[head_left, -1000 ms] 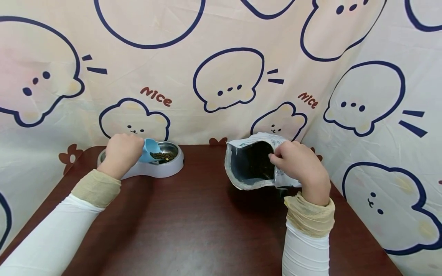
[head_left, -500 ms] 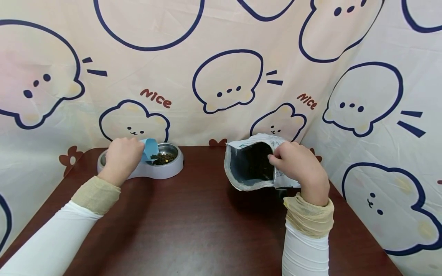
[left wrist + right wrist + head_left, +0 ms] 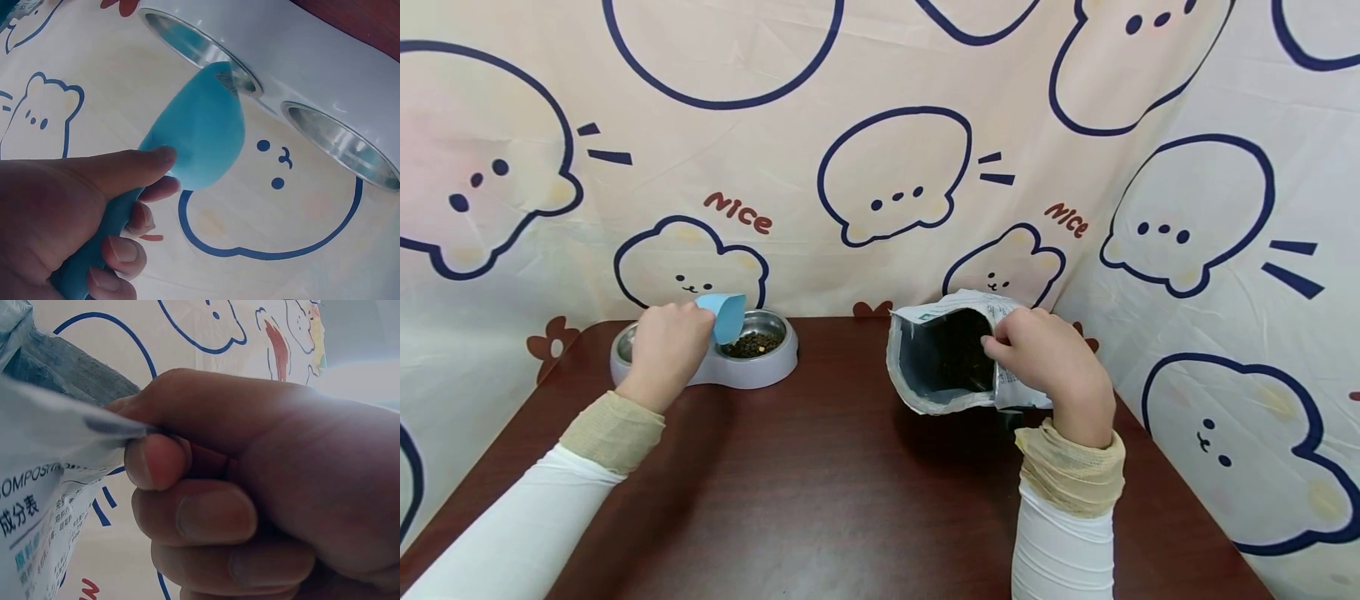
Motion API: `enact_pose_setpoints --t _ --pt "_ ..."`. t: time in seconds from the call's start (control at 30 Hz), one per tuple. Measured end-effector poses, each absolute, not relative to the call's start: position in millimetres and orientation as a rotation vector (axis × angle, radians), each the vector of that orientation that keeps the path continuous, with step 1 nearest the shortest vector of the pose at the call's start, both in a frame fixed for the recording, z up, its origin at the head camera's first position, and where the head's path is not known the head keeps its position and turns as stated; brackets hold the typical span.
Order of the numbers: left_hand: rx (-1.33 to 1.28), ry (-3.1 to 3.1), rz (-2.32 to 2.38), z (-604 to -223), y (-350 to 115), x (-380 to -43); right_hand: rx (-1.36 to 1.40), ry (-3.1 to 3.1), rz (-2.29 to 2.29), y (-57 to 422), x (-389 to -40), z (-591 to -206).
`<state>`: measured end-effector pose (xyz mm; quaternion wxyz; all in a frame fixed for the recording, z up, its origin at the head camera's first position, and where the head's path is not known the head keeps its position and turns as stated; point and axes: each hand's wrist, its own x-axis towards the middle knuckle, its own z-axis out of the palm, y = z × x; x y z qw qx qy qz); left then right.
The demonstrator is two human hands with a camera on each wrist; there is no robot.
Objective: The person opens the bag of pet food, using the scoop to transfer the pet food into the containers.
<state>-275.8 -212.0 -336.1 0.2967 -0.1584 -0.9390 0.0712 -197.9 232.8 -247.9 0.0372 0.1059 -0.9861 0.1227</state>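
My left hand grips the handle of a light blue scoop, tipped over the right bowl of a white double pet bowl. Brown kibble lies in that steel bowl. In the left wrist view the thumb and curled fingers wrap the scoop's handle, and the scoop's rim is at the bowl's edge. My right hand pinches the edge of a white printed food bag, whose mouth gapes toward me with a dark inside. The right wrist view shows thumb and forefinger on the bag's edge.
The dark red-brown table runs back to a cartoon-printed cloth, which also covers the right side. The left steel bowl sits partly behind my left hand.
The scoop has tipped further and risen a little, and kibble no longer shows at its lip. My right hand and the bag have hardly moved.
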Motion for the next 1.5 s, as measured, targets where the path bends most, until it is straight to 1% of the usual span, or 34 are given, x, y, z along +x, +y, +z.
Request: enact_pose_setpoints --t 0.4,0.7,0.93,1.5 --pt "-0.374 -2.508 0.126 -344 -215 -274 0.326 -3.028 0.378 233 -198 -248" --pt "-0.309 -2.718 0.055 -342 -216 -270 0.343 -3.028 0.365 232 -198 -247" --pt "-0.391 -2.791 -0.037 -335 -205 -266 0.349 -3.028 0.369 232 -197 -246" --pt "-0.613 -2.788 -0.236 -309 -159 -226 0.356 -3.019 0.398 232 -199 -248"
